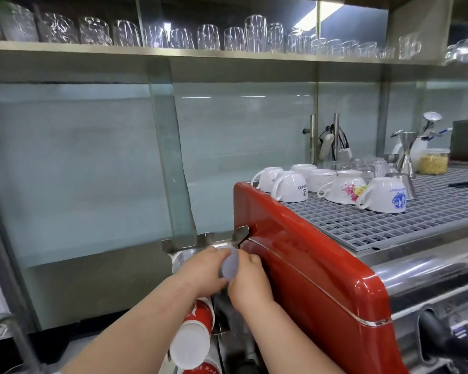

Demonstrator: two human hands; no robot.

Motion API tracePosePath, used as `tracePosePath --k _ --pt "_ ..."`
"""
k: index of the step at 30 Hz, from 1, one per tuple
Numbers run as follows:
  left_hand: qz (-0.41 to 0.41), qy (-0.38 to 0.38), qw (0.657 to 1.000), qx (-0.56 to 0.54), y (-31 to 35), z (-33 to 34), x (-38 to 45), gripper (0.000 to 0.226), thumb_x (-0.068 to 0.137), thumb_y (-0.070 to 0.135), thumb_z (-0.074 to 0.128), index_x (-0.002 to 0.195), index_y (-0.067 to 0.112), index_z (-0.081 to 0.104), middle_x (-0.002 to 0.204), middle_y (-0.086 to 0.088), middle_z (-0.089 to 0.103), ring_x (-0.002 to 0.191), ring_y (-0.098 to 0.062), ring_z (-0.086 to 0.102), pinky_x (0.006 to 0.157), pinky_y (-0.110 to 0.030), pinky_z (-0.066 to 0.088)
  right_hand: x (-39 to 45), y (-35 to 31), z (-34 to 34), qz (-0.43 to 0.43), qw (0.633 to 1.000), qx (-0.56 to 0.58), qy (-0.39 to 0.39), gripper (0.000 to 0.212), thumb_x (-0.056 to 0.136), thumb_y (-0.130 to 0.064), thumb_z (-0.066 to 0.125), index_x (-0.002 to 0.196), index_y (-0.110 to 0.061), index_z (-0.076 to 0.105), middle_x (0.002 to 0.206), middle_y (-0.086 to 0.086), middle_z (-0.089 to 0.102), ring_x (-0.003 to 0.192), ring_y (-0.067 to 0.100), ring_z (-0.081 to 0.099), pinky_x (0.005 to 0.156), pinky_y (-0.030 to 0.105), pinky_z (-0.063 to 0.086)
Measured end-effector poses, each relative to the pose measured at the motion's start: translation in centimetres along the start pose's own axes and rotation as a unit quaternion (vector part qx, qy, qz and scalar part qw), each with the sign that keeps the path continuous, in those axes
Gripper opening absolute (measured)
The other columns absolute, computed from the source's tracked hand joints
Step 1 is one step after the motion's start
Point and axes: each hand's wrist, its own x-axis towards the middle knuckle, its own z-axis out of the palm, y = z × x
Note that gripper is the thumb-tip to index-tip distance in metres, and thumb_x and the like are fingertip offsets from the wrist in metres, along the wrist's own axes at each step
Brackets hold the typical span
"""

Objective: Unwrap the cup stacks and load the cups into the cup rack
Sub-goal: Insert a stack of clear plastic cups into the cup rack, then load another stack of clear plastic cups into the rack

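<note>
A steel cup rack (173, 245) with round tube openings is fixed just left of the red espresso machine (308, 265). Both hands meet over its top. My left hand (200, 273) and my right hand (250, 284) are closed around a stack of cups (230, 264), whose pale round end shows between my fingers at the rack's right-hand opening. Below my left wrist, red-and-white paper cups (193, 336) stick out of the rack's lower end, bottoms toward me. No wrapping is visible from here.
On the machine's grey grid top (362, 225) stand upturned white ceramic cups (289, 186), small glasses, a steel jigger (407, 155) and a jar. A glass wall panel rises behind the rack. A high shelf (146, 48) holds several glasses.
</note>
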Motion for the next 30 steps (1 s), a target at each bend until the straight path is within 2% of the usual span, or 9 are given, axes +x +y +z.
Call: tracePosePath --k 6,9,12,15,19,22,25,28,30 --pt "-0.035 -0.018 0.999 0.038 0.8 -1.3 -1.5 0.048 0.077 0.041 0.053 0.122 0.027 0.055 0.116 -0.001 0.064 0.105 -0.024 0.061 0.086 -0.035 0.051 -0.6 -1.2 -1.1 0.023 0.998 -0.057 -0.013 0.051 0.082 -0.017 0.054 0.131 -0.02 0.043 0.129 0.01 0.048 0.118 0.031 0.05 0.099 0.036 0.043" --pt "-0.043 -0.042 0.996 0.061 1.0 -2.8 -2.6 0.04 0.076 0.041 0.05 0.112 0.029 0.063 0.109 0.0 0.068 0.098 -0.023 0.064 0.084 -0.037 0.054 -1.4 -1.9 -2.6 0.034 0.995 -0.081 -0.037 0.055 0.084 -0.021 0.059 0.135 -0.016 0.04 0.136 0.014 0.044 0.126 0.034 0.047 0.103 0.037 0.041" --pt "-0.043 -0.072 0.99 0.111 1.0 -4.5 -3.7 0.036 0.081 0.041 0.052 0.112 0.027 0.065 0.112 -0.001 0.068 0.099 -0.024 0.063 0.085 -0.036 0.054 -2.0 -3.5 -4.4 0.036 0.988 -0.138 -0.059 0.055 0.086 -0.022 0.058 0.138 -0.011 0.041 0.141 0.016 0.045 0.129 0.034 0.046 0.105 0.038 0.041" --pt "-0.043 -0.087 0.984 0.147 0.8 -6.2 -4.7 0.039 0.086 0.044 0.05 0.119 0.027 0.062 0.119 -0.001 0.065 0.105 -0.024 0.061 0.083 -0.033 0.05 -2.7 -6.0 -6.7 0.002 0.969 -0.229 -0.093 0.043 0.087 -0.02 0.052 0.128 -0.008 0.055 0.132 0.013 0.057 0.12 0.033 0.055 0.101 0.042 0.047" --pt "-0.038 -0.14 0.972 0.185 0.3 -9.0 -6.6 0.043 0.089 0.044 0.052 0.129 0.027 0.056 0.128 0.0 0.061 0.112 -0.024 0.057 0.09 -0.034 0.046 -3.6 -9.3 -9.1 -0.046 0.942 -0.306 -0.133 0.036 0.092 -0.018 0.05 0.124 -0.004 0.059 0.131 0.014 0.059 0.116 0.032 0.057 0.094 0.035 0.047" --pt "-0.034 -0.165 0.966 0.198 -0.3 -10.8 -8.6 0.046 0.086 0.05 0.054 0.129 0.032 0.055 0.13 0.004 0.059 0.115 -0.022 0.056 0.095 -0.035 0.045 -4.8 -10.5 -9.3 -0.094 0.926 -0.334 -0.15 0.034 0.096 -0.027 0.048 0.12 -0.007 0.061 0.126 0.012 0.06 0.105 0.031 0.057 0.082 0.031 0.042" --pt "-0.025 -0.178 0.963 0.199 -1.3 -11.7 -11.1 0.048 0.082 0.057 0.054 0.127 0.038 0.054 0.132 0.007 0.056 0.116 -0.022 0.055 0.099 -0.042 0.044 -6.1 -11.1 -8.9 -0.143 0.915 -0.344 -0.152 0.026 0.09 -0.034 0.054 0.102 -0.013 0.064 0.104 0.006 0.063 0.088 0.027 0.057 0.078 0.031 0.047" --pt "-0.007 -0.199 0.962 0.186 -1.7 -11.8 -14.9 0.049 0.083 0.059 0.053 0.129 0.042 0.052 0.132 0.009 0.056 0.118 -0.02 0.054 0.102 -0.043 0.042 -8.4 -11.3 -8.2 -0.181 0.914 -0.33 -0.149 0.032 0.085 -0.04 0.056 0.103 -0.017 0.067 0.1 0.003 0.067 0.087 0.025 0.062 0.076 0.033 0.052" --pt "0.001 -0.204 0.964 0.17 -2.0 -11.5 -17.6 0.049 0.085 0.059 0.052 0.131 0.04 0.05 0.13 0.01 0.057 0.118 -0.019 0.054 0.103 -0.041 0.042 -10.4 -11.1 -7.6 -0.204 0.909 -0.329 -0.152 0.033 0.087 -0.04 0.052 0.105 -0.017 0.068 0.104 0.005 0.069 0.092 0.027 0.064 0.083 0.037 0.054"
